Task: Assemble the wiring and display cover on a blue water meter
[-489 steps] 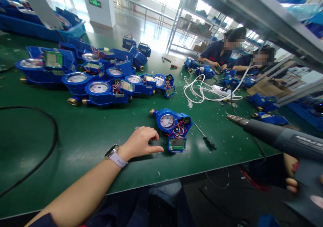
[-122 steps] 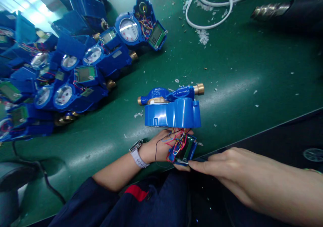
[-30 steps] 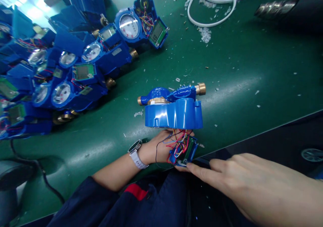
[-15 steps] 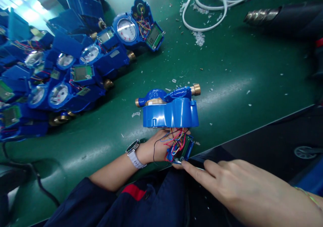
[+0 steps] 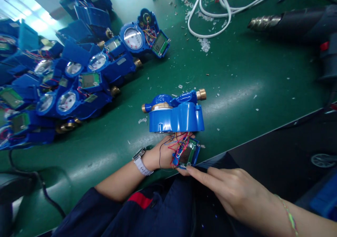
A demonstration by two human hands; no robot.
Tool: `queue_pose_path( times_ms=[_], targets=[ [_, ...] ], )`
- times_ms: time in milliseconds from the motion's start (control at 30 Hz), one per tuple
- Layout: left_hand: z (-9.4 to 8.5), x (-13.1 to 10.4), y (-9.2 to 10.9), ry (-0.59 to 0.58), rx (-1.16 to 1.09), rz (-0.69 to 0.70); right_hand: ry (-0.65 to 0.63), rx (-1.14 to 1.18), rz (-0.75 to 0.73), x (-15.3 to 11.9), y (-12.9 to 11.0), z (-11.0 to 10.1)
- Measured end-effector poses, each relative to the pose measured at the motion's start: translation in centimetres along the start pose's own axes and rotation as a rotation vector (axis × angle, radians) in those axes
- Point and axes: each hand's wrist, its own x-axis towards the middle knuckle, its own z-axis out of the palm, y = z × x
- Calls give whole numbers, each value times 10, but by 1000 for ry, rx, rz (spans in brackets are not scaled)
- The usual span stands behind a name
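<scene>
A blue water meter (image 5: pixel 176 119) with brass pipe ends stands on its side on the green bench. Red, yellow and black wires (image 5: pixel 181 147) run from its underside to a small blue-framed display module (image 5: pixel 191 152). My left hand (image 5: pixel 165 154) is closed around the module from behind, its fingers mostly hidden. A small coil spring (image 5: pixel 201 146) sticks out of the module's right side. My right hand (image 5: pixel 231 186) has its index fingertip at the module's lower edge. The other fingers are curled, the thumb is hidden, and whatever they pinch is too small to make out.
Several blue meters (image 5: pixel 97 63) with opened housings crowd the left side of the green bench (image 5: pixel 237 100). A heat gun (image 5: pixel 289 22) lies at the upper right, near a looped white cable (image 5: pixel 192 26). Clear plastic scraps (image 5: pixel 204 44) litter the top. A black cable (image 5: pixel 43 186) hangs at lower left.
The display module has tilted slightly, so more of its face shows. My right hand has shifted a little left with its fingertip still at the module's edge. The view has moved slightly.
</scene>
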Motion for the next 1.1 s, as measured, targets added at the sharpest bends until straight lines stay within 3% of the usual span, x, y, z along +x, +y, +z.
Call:
queue_pose_path(
  times_ms=[133, 300, 400, 500, 600, 700, 867, 1000, 1100],
  targets=[
    [1, -1, 0, 56, -11, 68, -12, 214, 61, 4, 4, 4],
    [2, -3, -3, 90, -14, 136, -11, 453, 59, 9, 5, -8],
    [1, -2, 0, 89, -12, 99, 21, 708, 256, 5, 2, -15],
    [0, 1, 6, 114, -11, 70, -5, 1185, 540, -4, 0, -13],
    [-2, 3, 10, 125, 3, 67, -12, 1471, 647, -14, 1, -7],
    [-3, 2, 10, 113, 24, 81, -55, 1166, 602, -19, 0, -7],
    [-2, 1, 8, 109, 62, 71, 22, 412, 286, -18, 2, -8],
    [-2, 2, 7, 79, 87, 98, 69, 60, 82, -8, 2, -11],
    [-4, 1, 6, 62, 71, 101, 84, 31, -21, 1, -2, -22]
  ],
)
